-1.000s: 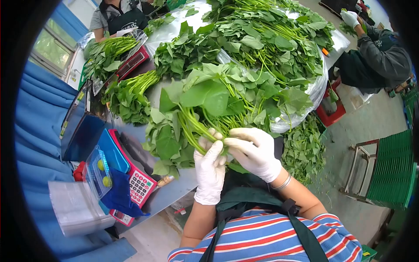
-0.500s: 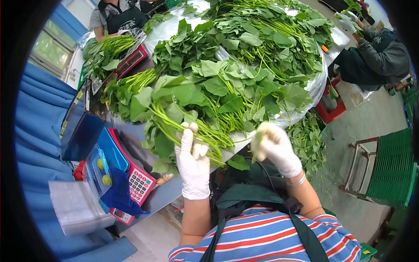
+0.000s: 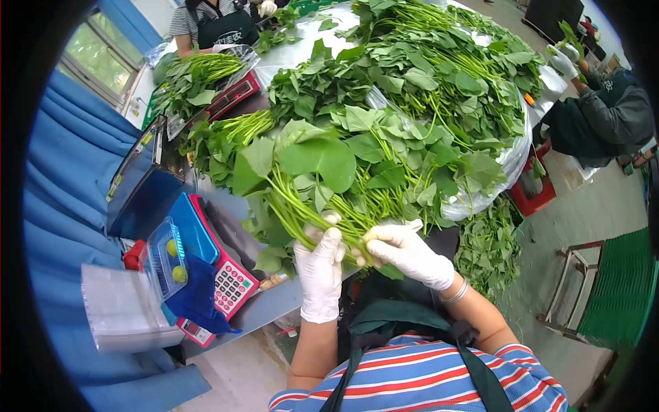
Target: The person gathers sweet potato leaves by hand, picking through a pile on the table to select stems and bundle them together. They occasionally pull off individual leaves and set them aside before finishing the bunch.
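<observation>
In a white glove, my left hand point(image 3: 320, 271) is closed around a bunch of leafy green stems point(image 3: 285, 199), held above the near table edge. Broad leaves fan out at the bunch's far end, and the cut ends point toward me. My right hand point(image 3: 408, 254), gloved too, pinches at the stem ends just right of my left fingers. Its fingertips are partly hidden among the stems. Beyond both hands lies a large heap of leafy greens point(image 3: 439, 89) on clear plastic sheeting point(image 3: 511, 168).
On the left are a pink-and-blue scale point(image 3: 233, 285), a blue cloth point(image 3: 199, 299), a clear plastic box point(image 3: 167, 257) and clear bags point(image 3: 117, 309). Another bunch rests on a red scale point(image 3: 237, 96). Co-workers point(image 3: 220, 27) point(image 3: 607, 113) stand at the back left and right. Green crates point(image 3: 618, 288) are at right.
My right hand has moved left from beside the bunch to the stem ends; the green piece in its fingers is no longer visible. My left hand still grips the bunch. The whole view has shifted slightly.
</observation>
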Available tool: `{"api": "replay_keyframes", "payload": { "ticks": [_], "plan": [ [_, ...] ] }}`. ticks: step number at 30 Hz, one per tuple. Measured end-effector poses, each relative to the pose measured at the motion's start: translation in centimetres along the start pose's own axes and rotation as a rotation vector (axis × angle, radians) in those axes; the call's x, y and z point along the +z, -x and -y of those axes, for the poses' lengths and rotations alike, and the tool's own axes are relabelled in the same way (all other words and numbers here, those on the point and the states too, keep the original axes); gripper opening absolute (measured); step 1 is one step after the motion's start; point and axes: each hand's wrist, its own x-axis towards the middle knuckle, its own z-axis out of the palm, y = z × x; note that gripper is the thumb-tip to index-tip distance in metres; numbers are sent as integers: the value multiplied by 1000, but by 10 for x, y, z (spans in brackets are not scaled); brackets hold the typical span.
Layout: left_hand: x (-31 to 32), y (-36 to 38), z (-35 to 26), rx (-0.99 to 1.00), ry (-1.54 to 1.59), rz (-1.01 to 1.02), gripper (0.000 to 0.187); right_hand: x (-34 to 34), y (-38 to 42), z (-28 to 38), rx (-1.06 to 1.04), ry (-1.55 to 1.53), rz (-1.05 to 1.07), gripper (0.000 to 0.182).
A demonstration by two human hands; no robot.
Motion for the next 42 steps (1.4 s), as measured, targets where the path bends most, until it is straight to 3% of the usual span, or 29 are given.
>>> {"api": "replay_keyframes", "payload": {
  "ticks": [3, 6, 8, 12, 14, 16, 21, 23, 24, 27, 28, 30, 32, 34, 35, 36, 38, 40, 41, 42],
  "plan": [
    [1, 3, 7, 32, -24, 31, 25, 9, 5, 1, -123, 40, -67, 19],
    [-7, 4, 22, 77, -138, 195, 50, 7, 7, -2, -330, 218, -151, 16],
    [5, 9, 22, 88, -43, 144, 49, 4, 7, -5, -475, 490, -272, 15],
    [8, 12, 25, 43, -11, 60, 43, 5, 7, -10, -568, 545, -348, 12],
    [12, 17, 31, 125, -59, 0, 36, 6, 6, -10, -586, 565, -346, 12],
    [6, 18, 30, 125, -139, 67, 30, 5, 4, -11, -651, 689, -330, 12],
    [-1, 16, 34, 84, -200, 52, 29, 6, 10, -8, -591, 763, -367, 11],
    [6, 16, 32, 139, -192, 35, 26, 12, 13, -13, -633, 739, -614, 8],
    [12, 16, 30, 141, -187, 39, 26, 16, 14, -18, -636, 744, -615, 8],
    [23, 17, 33, 157, -71, 24, 30, 30, 11, -28, -588, 333, -847, 4],
    [22, 13, 29, 165, -69, 21, 30, 20, 8, -31, -642, 359, -922, 9],
    [13, 0, 10, 248, 185, -119, 29, -3, 7, -21, -527, -153, -1154, 12],
    [3, -1, 6, 271, 78, -59, 28, -39, 13, -24, -619, -271, -1219, 25],
    [-2, 1, 12, 290, -125, 140, 26, -44, 21, 0, -671, -559, -1033, 39],
    [-5, 1, 17, 298, -138, 193, 28, -41, 25, 8, -652, -526, -883, 50],
    [-8, 2, 19, 289, -140, 199, 28, -37, 28, 11, -652, -529, -894, 50],
    [-9, 3, 25, 105, -9, 368, 31, -26, 34, 18, -436, -42, -666, 41],
    [-3, 7, 26, 89, -1, 398, 33, -3, 35, 31, -355, 82, -557, 29],
    [0, 10, 27, 61, 92, 432, 32, -1, 34, 36, -431, 408, -501, 20],
    [1, 12, 28, 33, 184, 463, 32, 7, 30, 39, -463, 428, -469, 21]
  ]
}}
